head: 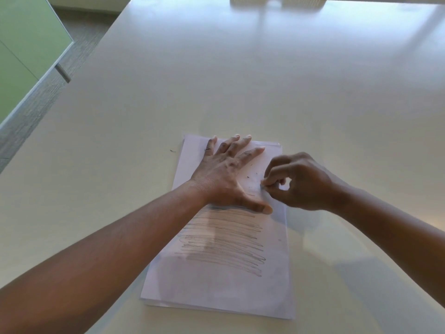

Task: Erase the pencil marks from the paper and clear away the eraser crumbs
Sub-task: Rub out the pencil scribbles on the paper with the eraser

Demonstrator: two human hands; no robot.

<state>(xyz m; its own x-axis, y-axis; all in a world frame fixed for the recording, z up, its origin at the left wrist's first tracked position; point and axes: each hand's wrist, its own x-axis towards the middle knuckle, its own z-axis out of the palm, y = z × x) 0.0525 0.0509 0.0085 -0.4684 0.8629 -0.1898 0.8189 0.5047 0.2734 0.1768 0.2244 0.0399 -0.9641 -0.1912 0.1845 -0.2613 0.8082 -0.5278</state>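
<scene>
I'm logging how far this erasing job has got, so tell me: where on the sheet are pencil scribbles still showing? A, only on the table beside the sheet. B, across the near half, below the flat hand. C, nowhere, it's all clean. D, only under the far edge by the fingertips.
B: grey pencil marks run across the paper nearer the person than the left hand, which lies flat on the sheet.

It looks like an office or meeting room: a broad, pale, glossy table (240,80) fills the frame, with grey carpet (45,102) at the left edge and a green cabinet (21,49) with a metal handle (63,73) at upper left.
</scene>
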